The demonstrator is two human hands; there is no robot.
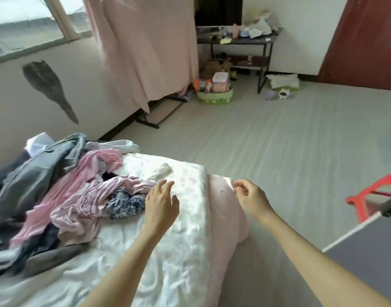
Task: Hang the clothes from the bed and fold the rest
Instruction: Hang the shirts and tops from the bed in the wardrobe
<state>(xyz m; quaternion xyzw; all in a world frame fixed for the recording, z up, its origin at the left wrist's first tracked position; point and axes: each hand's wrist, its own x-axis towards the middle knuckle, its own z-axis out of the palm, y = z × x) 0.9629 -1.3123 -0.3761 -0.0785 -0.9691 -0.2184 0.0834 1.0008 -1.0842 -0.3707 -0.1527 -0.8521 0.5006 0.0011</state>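
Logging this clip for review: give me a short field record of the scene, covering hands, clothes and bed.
left hand: open, fingers spread, over the white bed sheet, beside the clothes pile
right hand: empty, fingers loosely curled, past the bed edge
clothes pile: unsorted on the bed; pink, grey, dark and blue-patterned pieces
nearest garment: blue-patterned cloth
hanging: pink fabric near the window
task state: nothing held yet

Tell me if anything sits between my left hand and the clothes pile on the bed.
Nothing visible does. The left hand hovers open over the white sheet, right beside the blue patterned garment at the near edge of the clothes pile.
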